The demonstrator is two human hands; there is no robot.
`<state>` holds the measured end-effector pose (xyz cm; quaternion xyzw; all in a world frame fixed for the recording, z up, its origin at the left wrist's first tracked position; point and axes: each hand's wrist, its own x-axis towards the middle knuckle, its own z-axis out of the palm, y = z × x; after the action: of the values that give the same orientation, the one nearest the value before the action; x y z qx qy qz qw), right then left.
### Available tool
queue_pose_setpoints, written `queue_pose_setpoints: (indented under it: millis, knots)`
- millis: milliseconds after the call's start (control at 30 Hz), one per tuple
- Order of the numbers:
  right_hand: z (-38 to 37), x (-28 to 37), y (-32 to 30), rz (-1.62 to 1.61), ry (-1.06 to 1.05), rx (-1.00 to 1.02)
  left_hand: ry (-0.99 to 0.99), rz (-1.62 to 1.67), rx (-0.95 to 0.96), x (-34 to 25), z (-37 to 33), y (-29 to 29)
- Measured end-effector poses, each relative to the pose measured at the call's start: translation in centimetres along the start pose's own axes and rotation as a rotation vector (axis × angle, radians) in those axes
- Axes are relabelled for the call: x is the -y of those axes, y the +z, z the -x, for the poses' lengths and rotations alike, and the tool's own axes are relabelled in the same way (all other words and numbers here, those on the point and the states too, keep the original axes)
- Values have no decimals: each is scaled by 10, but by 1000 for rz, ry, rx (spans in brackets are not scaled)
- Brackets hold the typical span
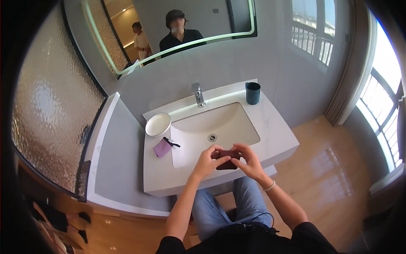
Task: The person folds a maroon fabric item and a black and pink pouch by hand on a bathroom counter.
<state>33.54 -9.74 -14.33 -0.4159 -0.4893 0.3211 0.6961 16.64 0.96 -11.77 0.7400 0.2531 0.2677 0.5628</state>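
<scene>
Both my hands meet over the front edge of the washbasin, gripping a small dark red, soft-looking thing (227,164) whose kind I cannot make out. My left hand (207,161) pinches its left side, thumb laid across the front. On its other side my right hand (251,163) holds it with thumb and fingers. The fingers partly cover its upper part. Behind them lies the white sink basin (198,127) with a round metal drain (212,137). A small purple pouch (162,148) with a black strap rests on the counter to the left.
A white bowl (158,124) stands behind the pouch. The chrome faucet (198,95) rises at the basin's back, and a dark teal mug (253,93) stands at the counter's back right. A lit mirror (190,25) hangs above; a textured glass panel (55,97) borders the left.
</scene>
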Motion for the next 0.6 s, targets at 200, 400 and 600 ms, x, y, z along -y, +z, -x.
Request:
queue_pose_setpoints:
  millis: [200, 400, 600]
  knots:
    - [-45, 26, -11, 69, 298, 177, 150, 27, -139, -21, -7, -16]
    - [-64, 34, 25, 8, 380, 66, -23, 388, -355, -29, -9, -22]
    - [-64, 31, 50, -171, 442, -47, -166, 279, -298, -20, -8, -15]
